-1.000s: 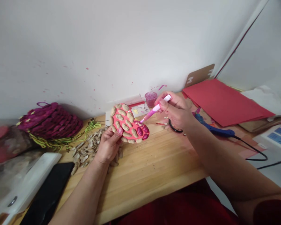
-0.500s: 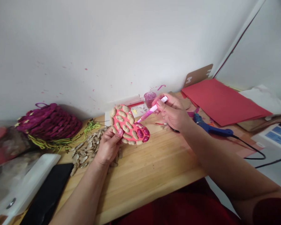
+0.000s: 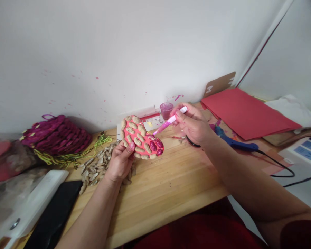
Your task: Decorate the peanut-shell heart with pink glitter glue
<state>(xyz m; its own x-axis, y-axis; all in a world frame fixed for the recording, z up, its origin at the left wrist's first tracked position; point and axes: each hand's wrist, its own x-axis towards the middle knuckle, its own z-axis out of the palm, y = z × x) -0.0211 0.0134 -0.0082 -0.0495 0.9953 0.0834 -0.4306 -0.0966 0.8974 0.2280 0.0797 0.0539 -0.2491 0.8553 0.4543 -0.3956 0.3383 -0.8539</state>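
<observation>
Clamping a red heart (image 3: pixel 142 139) covered in peanut shells (image 3: pixel 138 141) in the left hand (image 3: pixel 120 162), holding it raised and tilted above the middle of a wooden table (image 3: pixel 171 185). Pinching a white, pink-smeared brush (image 3: pixel 168 122) tight in the right hand (image 3: pixel 193 123), pointing the tip leftward at the heart's right lobe, near shells painted deep pink (image 3: pixel 153 146); too small to tell whether touching. Working between a heap of loose shells (image 3: pixel 97 167) on the left and a blue glue gun (image 3: pixel 238 144) on the right, facing a pink-stained cup (image 3: pixel 166 110) by the far wall (image 3: pixel 145 52). Having a purple ornament (image 3: pixel 57 136) lying at far left and red paper (image 3: pixel 251 112) at far right.
</observation>
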